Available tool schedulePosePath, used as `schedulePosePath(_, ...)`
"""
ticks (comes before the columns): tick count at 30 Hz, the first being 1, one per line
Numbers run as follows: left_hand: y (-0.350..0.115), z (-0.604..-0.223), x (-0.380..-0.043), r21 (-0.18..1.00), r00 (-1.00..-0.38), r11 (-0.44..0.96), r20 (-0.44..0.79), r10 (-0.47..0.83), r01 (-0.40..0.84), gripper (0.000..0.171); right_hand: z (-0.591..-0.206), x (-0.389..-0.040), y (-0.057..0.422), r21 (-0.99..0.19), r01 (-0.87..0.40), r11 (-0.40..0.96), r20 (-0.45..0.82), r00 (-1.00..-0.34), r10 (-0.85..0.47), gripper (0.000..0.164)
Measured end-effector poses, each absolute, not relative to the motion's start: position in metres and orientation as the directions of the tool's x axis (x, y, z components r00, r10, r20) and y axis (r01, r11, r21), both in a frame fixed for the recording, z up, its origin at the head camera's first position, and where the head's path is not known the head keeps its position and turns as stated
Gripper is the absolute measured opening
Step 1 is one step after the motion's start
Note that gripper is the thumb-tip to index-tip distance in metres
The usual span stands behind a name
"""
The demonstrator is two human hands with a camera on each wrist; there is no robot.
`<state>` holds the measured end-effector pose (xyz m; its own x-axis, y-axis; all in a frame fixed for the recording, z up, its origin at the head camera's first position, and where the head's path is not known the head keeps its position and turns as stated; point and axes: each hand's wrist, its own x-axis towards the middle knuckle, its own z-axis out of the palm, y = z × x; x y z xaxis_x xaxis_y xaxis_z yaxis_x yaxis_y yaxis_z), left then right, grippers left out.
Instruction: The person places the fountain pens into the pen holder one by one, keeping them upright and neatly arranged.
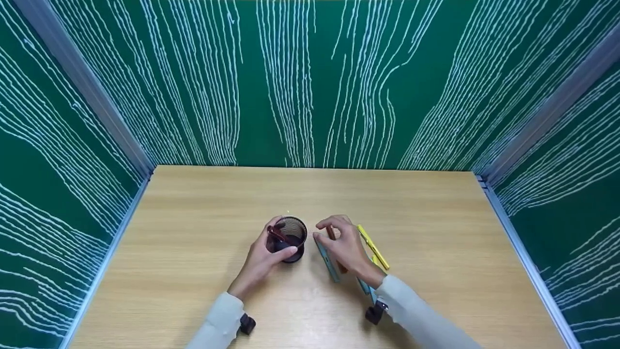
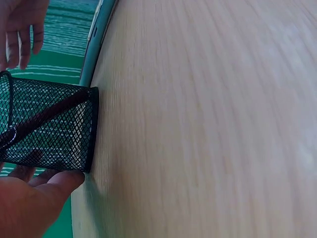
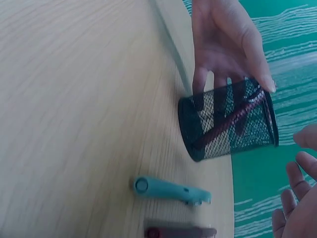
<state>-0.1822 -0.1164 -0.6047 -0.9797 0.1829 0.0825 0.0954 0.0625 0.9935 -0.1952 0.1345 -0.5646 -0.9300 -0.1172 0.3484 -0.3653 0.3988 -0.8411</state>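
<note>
My left hand (image 1: 261, 259) grips a black mesh pen cup (image 2: 54, 124), thumb at the near side and fingers round the far side. Inside leans a dark red pen (image 3: 230, 121), its upper end above the rim in the head view. To the cup's right, my right hand (image 1: 348, 246) hovers over several pens, thumb and forefinger apart with nothing between them. Below its thumb lies a teal pen (image 1: 328, 261), and beside that a brownish-red pen (image 1: 331, 232), partly covered by the hand. A yellow pen (image 1: 374, 248) lies on the hand's right side.
More teal pens (image 1: 363, 286) and another yellow one lie partly hidden under the right wrist. The wooden table (image 1: 218, 203) meets green panels with white wavy lines (image 1: 290, 97) at the back and sides. A black wrist camera (image 1: 247, 324) sits by the left sleeve.
</note>
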Motion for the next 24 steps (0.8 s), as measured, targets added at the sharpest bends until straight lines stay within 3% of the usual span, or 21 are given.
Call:
schedulePosePath(12,-0.117,-0.605,-0.182,0.995,-0.977,0.042,0.082,0.199,0.092,0.090,-0.572,-0.198,0.168,-0.844,-0.327,0.426,0.327,-0.942,-0.075,0.009)
schedulePosePath(24,-0.117,-0.604,-0.181,0.995,-0.979,0.054,0.072,0.190,0.084,0.093,-0.592,-0.190,0.205,-0.894,-0.200,0.402,0.223,-0.975,0.012,0.017)
